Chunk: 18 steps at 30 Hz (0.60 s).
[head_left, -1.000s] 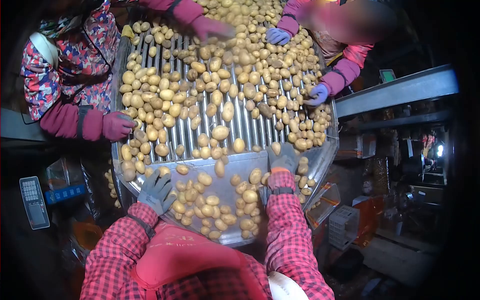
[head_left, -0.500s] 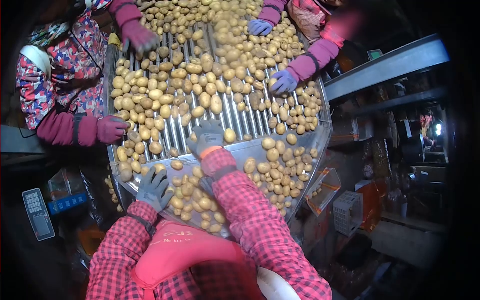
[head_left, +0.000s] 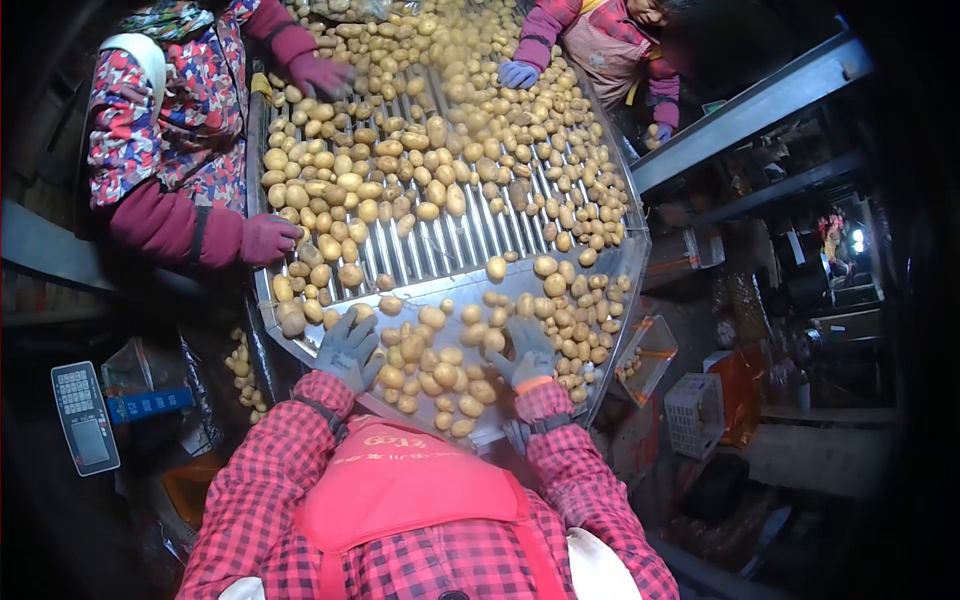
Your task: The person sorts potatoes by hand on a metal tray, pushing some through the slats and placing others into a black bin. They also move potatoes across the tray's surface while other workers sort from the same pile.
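Both my hands wear grey gloves and rest on the metal sorting tray (head_left: 440,292) at the near end of the roller conveyor. My left hand (head_left: 348,350) lies with fingers spread at the left side of a loose group of potatoes (head_left: 432,372). On the other side of that group, my right hand (head_left: 526,352) is open, its fingers beside a potato (head_left: 494,340). Neither hand grips anything that I can see. To the right of my right hand lies a second pile of potatoes (head_left: 580,320).
Many potatoes cover the rollers (head_left: 410,250). A co-worker's magenta-gloved hand (head_left: 268,239) touches the left edge; the same person's other hand (head_left: 320,76) is farther up. Across, another person's purple-gloved hand (head_left: 518,74) is over the potatoes. A scale (head_left: 86,418) and white crate (head_left: 695,415) stand aside.
My right hand has come back from the rollers to the tray, right of the potatoes. My left hand stays at their left. The right co-worker's nearer hand has left the conveyor, holding a potato.
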{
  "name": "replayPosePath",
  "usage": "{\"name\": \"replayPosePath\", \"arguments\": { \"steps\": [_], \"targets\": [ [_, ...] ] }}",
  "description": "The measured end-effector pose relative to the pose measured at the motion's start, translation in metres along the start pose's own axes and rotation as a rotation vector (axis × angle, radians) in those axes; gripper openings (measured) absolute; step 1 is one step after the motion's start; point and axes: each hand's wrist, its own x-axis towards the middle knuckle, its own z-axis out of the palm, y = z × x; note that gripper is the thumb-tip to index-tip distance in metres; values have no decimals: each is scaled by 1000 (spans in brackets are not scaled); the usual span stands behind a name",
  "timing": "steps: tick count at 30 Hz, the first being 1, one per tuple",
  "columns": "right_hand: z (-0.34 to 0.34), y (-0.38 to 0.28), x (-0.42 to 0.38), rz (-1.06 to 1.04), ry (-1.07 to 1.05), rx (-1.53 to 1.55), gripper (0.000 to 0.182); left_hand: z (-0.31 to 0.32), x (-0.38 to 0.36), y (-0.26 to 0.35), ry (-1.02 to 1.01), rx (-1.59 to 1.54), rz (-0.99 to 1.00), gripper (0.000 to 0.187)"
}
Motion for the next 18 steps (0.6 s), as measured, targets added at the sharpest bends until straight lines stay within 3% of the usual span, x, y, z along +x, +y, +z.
{"name": "replayPosePath", "arguments": {
  "steps": [1,2,5,6,9,13,14,16,18],
  "targets": [
    [-2,-5,-14,11,61,-35,60,4,-3,-2,9,-28,3,31],
    [-4,-13,-22,116,54,39,52,4,-3,-1,25,-23,5,31],
    [10,-13,-43,137,124,165,41,5,-6,-4,12,-44,88,30],
    [8,-21,-41,141,204,94,26,5,-5,-2,4,-25,83,31],
    [-23,-53,-25,494,-105,289,31,0,12,-3,-233,-243,-23,32],
    [-20,-90,6,335,-81,459,38,-8,1,12,-150,-528,-230,27],
    [0,-90,15,224,1,387,33,3,-13,9,19,-543,-129,22],
    [51,-88,36,3,161,246,24,-16,-44,5,35,-568,-132,20],
    [51,-118,62,79,-33,56,26,-37,-78,2,61,-583,-233,18]
  ]
}}
